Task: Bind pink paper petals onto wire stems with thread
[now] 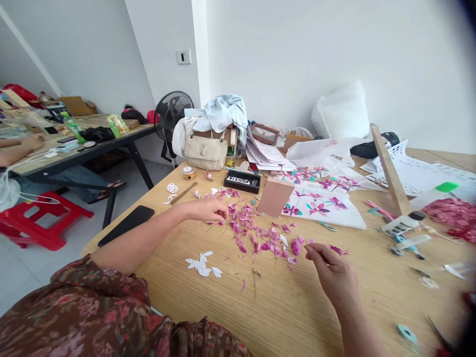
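My left hand point(210, 210) is at the left side of a scattered pile of pink-purple petals point(247, 223) with thin stems. Its fingers are curled together, and what they hold, if anything, is hidden. Over the pile's right edge, my right hand point(332, 272) pinches thumb and forefinger together; anything between them is too small to make out. A pink flower point(337, 249) lies just behind that hand. Nearer to me on the wooden table point(223, 312) is a group of white leaf-shaped pieces point(203, 265). Finished-looking pink and teal flowers point(320, 206) lie on a white sheet behind the pile.
A wooden block point(275, 197) stands behind the petals, beside a black tray point(241, 181). A phone point(126, 226) lies at the left edge. To the right are a white bottle point(403, 223), tape rolls and scissors point(439, 332). Another person's arm point(20, 148) rests on the far-left table.
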Tool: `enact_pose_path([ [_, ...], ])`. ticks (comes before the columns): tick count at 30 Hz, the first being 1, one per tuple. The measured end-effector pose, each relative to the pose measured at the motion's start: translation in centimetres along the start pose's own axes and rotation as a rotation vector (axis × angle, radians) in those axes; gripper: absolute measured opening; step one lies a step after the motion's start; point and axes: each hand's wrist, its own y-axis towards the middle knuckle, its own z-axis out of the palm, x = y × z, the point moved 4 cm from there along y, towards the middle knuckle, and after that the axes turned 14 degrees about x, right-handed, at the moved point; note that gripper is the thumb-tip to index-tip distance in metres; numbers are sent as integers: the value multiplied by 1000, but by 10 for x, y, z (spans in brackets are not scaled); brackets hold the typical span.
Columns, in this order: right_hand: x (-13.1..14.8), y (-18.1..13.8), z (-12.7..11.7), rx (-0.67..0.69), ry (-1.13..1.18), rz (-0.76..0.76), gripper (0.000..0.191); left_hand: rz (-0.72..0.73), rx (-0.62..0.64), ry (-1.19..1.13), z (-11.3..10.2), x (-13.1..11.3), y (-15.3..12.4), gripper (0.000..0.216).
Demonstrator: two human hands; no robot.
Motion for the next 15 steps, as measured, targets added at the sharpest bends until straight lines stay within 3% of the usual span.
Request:
enact_pose_path([
  [4, -2, -1, 1, -9, -2, -13, 28, 186, 179, -360, 12, -14, 3, 16],
  [9, -2, -1, 4, 7, -22, -28, 28, 192, 327, -130, 37, -29, 9, 18],
  [15, 0, -2, 4, 11, -21, -23, 28, 163, 337, 24, 54, -29, 15, 21],
])
